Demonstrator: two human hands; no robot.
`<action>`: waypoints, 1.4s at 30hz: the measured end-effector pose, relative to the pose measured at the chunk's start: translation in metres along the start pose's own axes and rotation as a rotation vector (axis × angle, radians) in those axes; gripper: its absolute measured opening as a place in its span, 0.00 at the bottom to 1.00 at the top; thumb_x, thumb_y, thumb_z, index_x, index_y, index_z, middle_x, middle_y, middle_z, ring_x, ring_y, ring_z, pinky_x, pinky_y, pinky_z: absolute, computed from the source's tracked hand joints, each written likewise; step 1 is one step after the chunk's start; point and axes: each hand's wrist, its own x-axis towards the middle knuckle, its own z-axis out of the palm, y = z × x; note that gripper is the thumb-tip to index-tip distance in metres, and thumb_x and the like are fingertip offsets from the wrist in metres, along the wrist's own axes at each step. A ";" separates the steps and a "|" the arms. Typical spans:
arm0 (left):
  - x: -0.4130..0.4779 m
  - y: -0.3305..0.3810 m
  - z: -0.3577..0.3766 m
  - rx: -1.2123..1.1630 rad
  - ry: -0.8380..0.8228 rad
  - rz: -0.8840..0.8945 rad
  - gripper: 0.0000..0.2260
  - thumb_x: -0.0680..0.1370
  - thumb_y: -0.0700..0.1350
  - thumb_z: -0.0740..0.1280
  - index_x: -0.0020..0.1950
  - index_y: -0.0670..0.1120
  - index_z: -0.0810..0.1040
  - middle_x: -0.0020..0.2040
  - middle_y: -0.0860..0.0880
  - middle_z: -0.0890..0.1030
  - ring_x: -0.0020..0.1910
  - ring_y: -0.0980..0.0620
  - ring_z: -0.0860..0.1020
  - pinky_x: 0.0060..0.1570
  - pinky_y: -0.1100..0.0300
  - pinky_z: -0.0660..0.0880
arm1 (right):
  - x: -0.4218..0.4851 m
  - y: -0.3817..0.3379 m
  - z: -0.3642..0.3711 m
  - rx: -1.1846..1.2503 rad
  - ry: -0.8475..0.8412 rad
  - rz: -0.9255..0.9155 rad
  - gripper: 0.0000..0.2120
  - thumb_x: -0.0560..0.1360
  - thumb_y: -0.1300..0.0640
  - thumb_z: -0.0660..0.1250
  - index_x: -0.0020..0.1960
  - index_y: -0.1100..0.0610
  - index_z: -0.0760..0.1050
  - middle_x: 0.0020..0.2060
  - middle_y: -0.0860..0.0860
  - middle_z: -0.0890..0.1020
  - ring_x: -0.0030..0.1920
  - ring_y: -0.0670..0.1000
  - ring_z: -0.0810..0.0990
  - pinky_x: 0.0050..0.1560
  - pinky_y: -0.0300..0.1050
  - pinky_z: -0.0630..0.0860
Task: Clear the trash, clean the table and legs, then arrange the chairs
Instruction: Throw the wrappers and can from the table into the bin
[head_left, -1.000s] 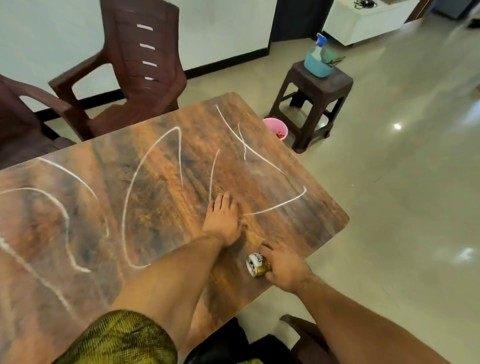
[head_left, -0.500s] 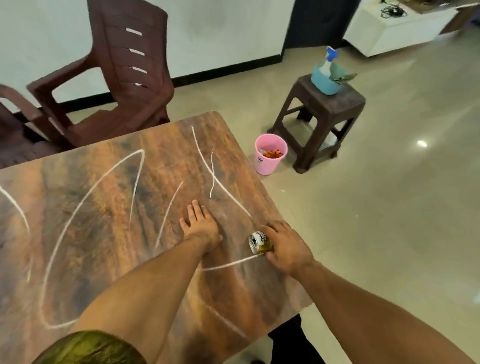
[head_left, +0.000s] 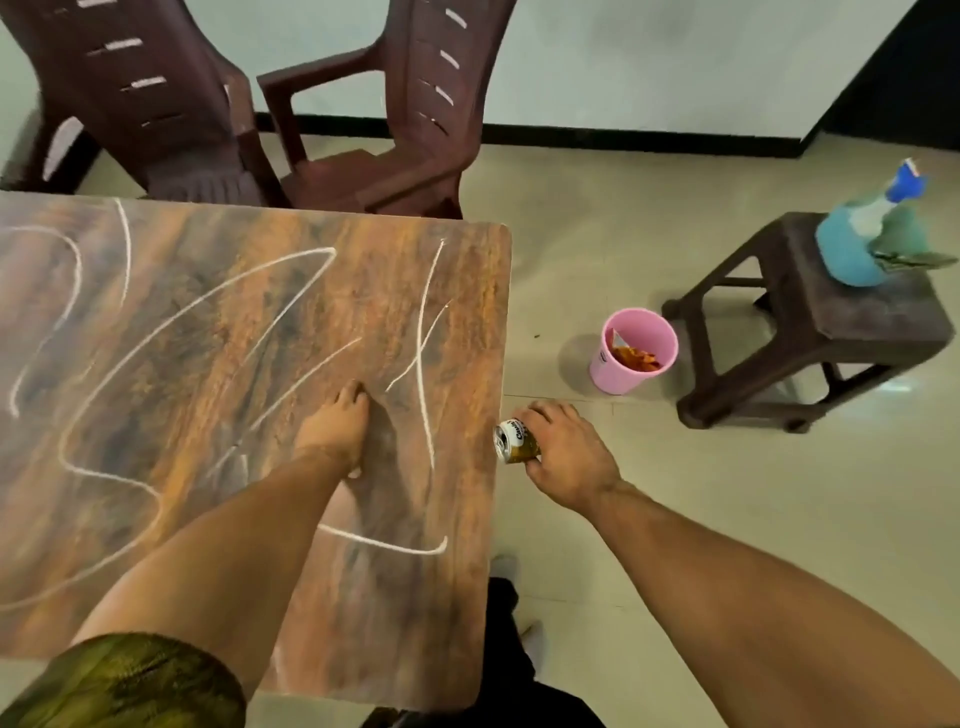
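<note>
The wood-grain table (head_left: 182, 364) is scrawled with white chalk lines. My left hand (head_left: 337, 426) lies flat on its top near the right edge, fingers together, holding nothing. My right hand (head_left: 566, 452) grips a gold and white drink can (head_left: 514, 441) just past the table's right edge, over the floor. A pink bin (head_left: 608, 374) with orange wrappers inside stands on the floor beyond the can. Two dark brown plastic chairs stand at the table's far side, one (head_left: 395, 124) turned sideways and one (head_left: 145, 104) further left.
A dark brown stool (head_left: 831, 322) stands right of the bin, carrying a blue spray bottle (head_left: 857, 244) and a green cloth. Pale tiled floor spreads to the right. A white wall with a black skirting runs behind the chairs.
My right hand has carried the can off the tabletop to beyond the right edge, closer to the pink bin. My view has swung right. The left hand stays flat on the table.
</note>
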 end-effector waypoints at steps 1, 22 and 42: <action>0.001 0.006 -0.005 0.027 0.005 -0.020 0.42 0.64 0.44 0.82 0.72 0.40 0.65 0.76 0.42 0.61 0.70 0.39 0.70 0.63 0.45 0.74 | 0.006 0.010 -0.005 -0.013 -0.011 -0.014 0.30 0.69 0.58 0.67 0.70 0.49 0.69 0.65 0.49 0.73 0.66 0.54 0.69 0.63 0.52 0.71; 0.146 0.272 -0.111 0.205 0.161 0.077 0.40 0.70 0.58 0.75 0.74 0.43 0.63 0.70 0.43 0.67 0.72 0.42 0.63 0.73 0.41 0.59 | 0.142 0.268 -0.135 0.023 -0.103 0.055 0.30 0.72 0.59 0.68 0.73 0.49 0.67 0.67 0.50 0.73 0.69 0.54 0.68 0.72 0.52 0.66; 0.482 0.570 0.034 -0.128 -0.231 0.217 0.38 0.80 0.51 0.65 0.82 0.44 0.45 0.83 0.45 0.45 0.81 0.46 0.44 0.79 0.48 0.43 | 0.346 0.593 0.053 0.445 -0.381 0.834 0.29 0.76 0.43 0.68 0.72 0.53 0.66 0.59 0.57 0.80 0.59 0.62 0.79 0.57 0.50 0.76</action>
